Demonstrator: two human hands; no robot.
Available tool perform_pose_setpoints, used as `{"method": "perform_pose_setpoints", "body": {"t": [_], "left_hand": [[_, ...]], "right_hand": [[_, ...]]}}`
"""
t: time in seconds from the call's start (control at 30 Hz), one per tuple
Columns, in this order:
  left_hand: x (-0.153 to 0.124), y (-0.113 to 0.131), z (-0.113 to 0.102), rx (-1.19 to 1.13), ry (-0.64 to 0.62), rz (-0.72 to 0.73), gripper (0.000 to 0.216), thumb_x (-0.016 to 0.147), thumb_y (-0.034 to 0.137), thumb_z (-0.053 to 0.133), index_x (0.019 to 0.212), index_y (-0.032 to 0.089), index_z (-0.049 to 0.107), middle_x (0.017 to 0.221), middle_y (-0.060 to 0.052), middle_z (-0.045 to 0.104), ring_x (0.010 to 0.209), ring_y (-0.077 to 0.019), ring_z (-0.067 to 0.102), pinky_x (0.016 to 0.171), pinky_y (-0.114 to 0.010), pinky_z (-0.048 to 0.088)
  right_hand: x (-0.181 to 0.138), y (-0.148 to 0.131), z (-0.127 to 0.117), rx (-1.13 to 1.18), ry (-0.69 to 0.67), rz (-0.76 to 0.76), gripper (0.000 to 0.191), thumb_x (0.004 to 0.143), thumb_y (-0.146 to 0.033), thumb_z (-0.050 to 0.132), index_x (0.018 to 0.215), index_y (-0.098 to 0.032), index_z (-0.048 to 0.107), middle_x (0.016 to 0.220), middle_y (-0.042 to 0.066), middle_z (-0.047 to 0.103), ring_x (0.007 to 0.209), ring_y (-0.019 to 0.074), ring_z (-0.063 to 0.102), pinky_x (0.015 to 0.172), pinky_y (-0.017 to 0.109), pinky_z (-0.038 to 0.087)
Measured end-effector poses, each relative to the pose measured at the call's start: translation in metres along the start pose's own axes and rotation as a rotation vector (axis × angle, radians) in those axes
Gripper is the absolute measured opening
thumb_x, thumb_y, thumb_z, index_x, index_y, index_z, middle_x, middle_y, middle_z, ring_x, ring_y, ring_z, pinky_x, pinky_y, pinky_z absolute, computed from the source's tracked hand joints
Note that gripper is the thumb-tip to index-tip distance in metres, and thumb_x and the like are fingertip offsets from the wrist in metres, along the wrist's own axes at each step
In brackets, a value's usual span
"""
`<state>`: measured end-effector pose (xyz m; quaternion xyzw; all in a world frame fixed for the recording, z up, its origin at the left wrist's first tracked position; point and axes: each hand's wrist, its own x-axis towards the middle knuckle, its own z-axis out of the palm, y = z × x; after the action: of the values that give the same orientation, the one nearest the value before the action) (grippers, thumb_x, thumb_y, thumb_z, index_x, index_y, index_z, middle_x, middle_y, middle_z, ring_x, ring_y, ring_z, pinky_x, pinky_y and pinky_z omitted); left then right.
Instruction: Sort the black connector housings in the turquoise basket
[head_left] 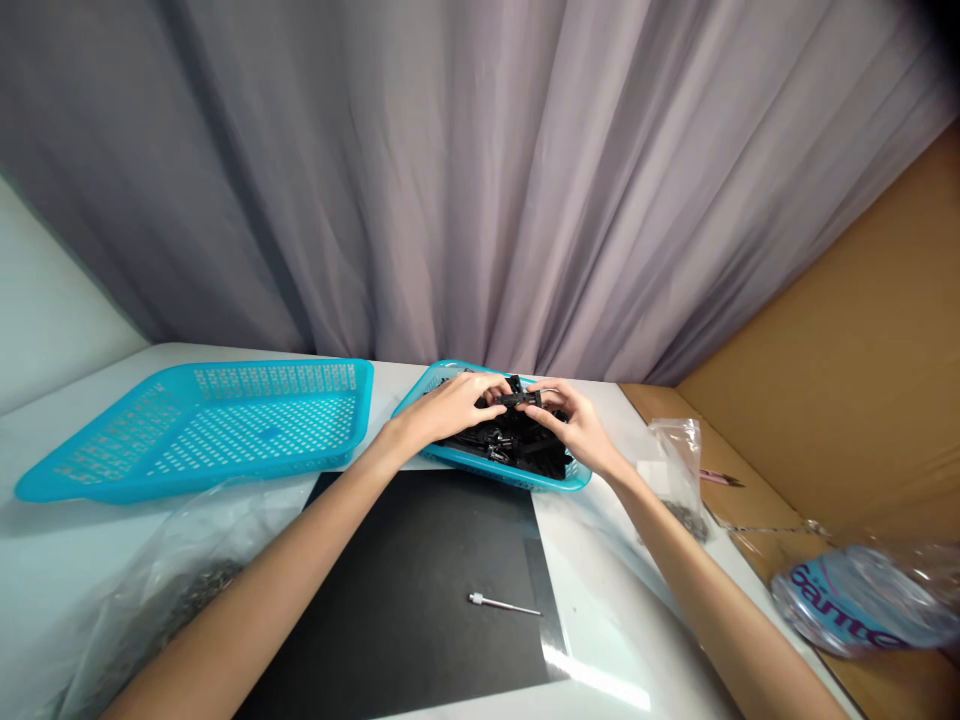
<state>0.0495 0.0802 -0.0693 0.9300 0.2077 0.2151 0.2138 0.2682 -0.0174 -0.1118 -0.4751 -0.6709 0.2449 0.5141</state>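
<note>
A small black plastic part [517, 399] is held between both hands, just above a blue basket [480, 467] heaped with similar black parts [499, 440]. My left hand [457, 403] pinches its left end between thumb and fingers. At the other end, my right hand [571, 420] grips it with thumb and fingertips. The exact shape of the part is partly hidden by the fingers. Nearer to me, a thin metal screwdriver bit [504, 604] with a pale end lies on a black mat [405, 570].
An empty blue basket [262, 468] stands to the left. Clear bags of small metal pieces lie at the lower left [172, 590] and at the right [679, 480]. A plastic bottle [862, 600] lies on cardboard at the far right, near a pencil [720, 478]. Grey curtains [450, 180] hang behind.
</note>
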Motion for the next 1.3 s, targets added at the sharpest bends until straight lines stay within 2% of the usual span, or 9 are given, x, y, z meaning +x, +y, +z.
{"method": "perform_pose_setpoints", "body": {"t": [0.2, 0.43, 0.57, 0.8, 0.9, 1.0, 1.07, 1.17, 1.3], "left_hand": [[-0.001, 0.001, -0.003, 0.087, 0.085, 0.102, 0.02, 0.095, 0.03, 0.066, 0.114, 0.022, 0.066, 0.109, -0.001, 0.072, 0.098, -0.0193, 0.067, 0.089, -0.031, 0.051], [-0.001, 0.008, -0.001, 0.189, 0.12, 0.137, 0.014, 0.097, 0.028, 0.065, 0.109, 0.021, 0.067, 0.105, -0.001, 0.069, 0.097, -0.0186, 0.066, 0.088, -0.03, 0.049], [0.001, 0.012, 0.0, 0.198, 0.122, 0.144, 0.017, 0.095, 0.03, 0.068, 0.109, 0.021, 0.067, 0.102, -0.001, 0.068, 0.095, -0.0191, 0.065, 0.086, -0.03, 0.049], [0.0, 0.022, 0.001, 0.269, 0.161, 0.145, 0.017, 0.096, 0.026, 0.067, 0.11, 0.018, 0.071, 0.108, -0.006, 0.067, 0.106, -0.0236, 0.062, 0.096, -0.036, 0.047], [0.001, 0.018, 0.004, 0.131, 0.191, 0.118, 0.018, 0.096, 0.031, 0.067, 0.109, 0.02, 0.073, 0.108, -0.005, 0.068, 0.104, -0.0232, 0.063, 0.095, -0.037, 0.049], [0.005, 0.011, 0.006, -0.215, 0.16, 0.057, 0.022, 0.094, 0.036, 0.068, 0.109, 0.019, 0.07, 0.104, -0.004, 0.072, 0.096, -0.0202, 0.068, 0.089, -0.033, 0.053], [0.007, 0.007, 0.008, -0.411, 0.128, 0.016, 0.023, 0.091, 0.034, 0.07, 0.107, 0.017, 0.068, 0.103, -0.004, 0.073, 0.096, -0.0198, 0.07, 0.09, -0.032, 0.054], [0.007, 0.002, 0.008, -0.545, 0.114, -0.003, 0.024, 0.085, 0.029, 0.073, 0.103, 0.015, 0.066, 0.104, -0.006, 0.072, 0.1, -0.0204, 0.07, 0.093, -0.034, 0.053], [0.007, -0.001, 0.007, -0.608, 0.132, -0.003, 0.028, 0.079, 0.027, 0.078, 0.1, 0.014, 0.065, 0.107, -0.008, 0.07, 0.105, -0.0218, 0.068, 0.096, -0.035, 0.052]], "right_hand": [[0.001, 0.0, -0.001, 0.029, -0.01, -0.055, 0.034, 0.093, -0.045, 0.07, 0.118, -0.023, 0.06, 0.098, 0.004, 0.073, 0.1, 0.0225, 0.07, 0.086, 0.033, 0.051], [0.001, -0.002, -0.001, 0.029, -0.012, -0.037, 0.034, 0.093, -0.043, 0.07, 0.118, -0.023, 0.059, 0.088, 0.0, 0.067, 0.083, 0.0177, 0.063, 0.078, 0.029, 0.047], [0.0, -0.002, -0.001, 0.09, -0.03, -0.012, 0.034, 0.093, -0.043, 0.07, 0.118, -0.023, 0.057, 0.088, 0.0, 0.067, 0.081, 0.0167, 0.06, 0.076, 0.028, 0.046], [0.0, -0.003, -0.001, 0.117, -0.029, 0.003, 0.037, 0.091, -0.044, 0.073, 0.118, -0.023, 0.057, 0.091, 0.001, 0.068, 0.086, 0.0181, 0.063, 0.078, 0.03, 0.048], [0.001, -0.006, 0.0, 0.082, -0.026, -0.02, 0.044, 0.088, -0.043, 0.076, 0.124, -0.024, 0.057, 0.094, 0.001, 0.07, 0.089, 0.0192, 0.066, 0.083, 0.032, 0.05], [0.002, -0.004, 0.0, 0.021, -0.011, -0.078, 0.049, 0.089, -0.041, 0.076, 0.131, -0.025, 0.055, 0.104, 0.002, 0.072, 0.098, 0.0207, 0.067, 0.092, 0.036, 0.049], [0.003, 0.0, 0.001, -0.08, 0.027, -0.118, 0.043, 0.092, -0.038, 0.073, 0.129, -0.025, 0.056, 0.109, 0.004, 0.072, 0.103, 0.0216, 0.066, 0.096, 0.038, 0.048], [0.003, 0.007, 0.004, -0.357, 0.056, -0.175, 0.022, 0.097, -0.033, 0.064, 0.116, -0.023, 0.061, 0.109, 0.006, 0.07, 0.106, 0.0246, 0.061, 0.097, 0.042, 0.047], [0.001, 0.01, 0.009, -0.734, -0.028, -0.227, 0.013, 0.101, -0.028, 0.056, 0.107, -0.02, 0.064, 0.109, 0.01, 0.067, 0.106, 0.0288, 0.055, 0.096, 0.045, 0.046]]}}
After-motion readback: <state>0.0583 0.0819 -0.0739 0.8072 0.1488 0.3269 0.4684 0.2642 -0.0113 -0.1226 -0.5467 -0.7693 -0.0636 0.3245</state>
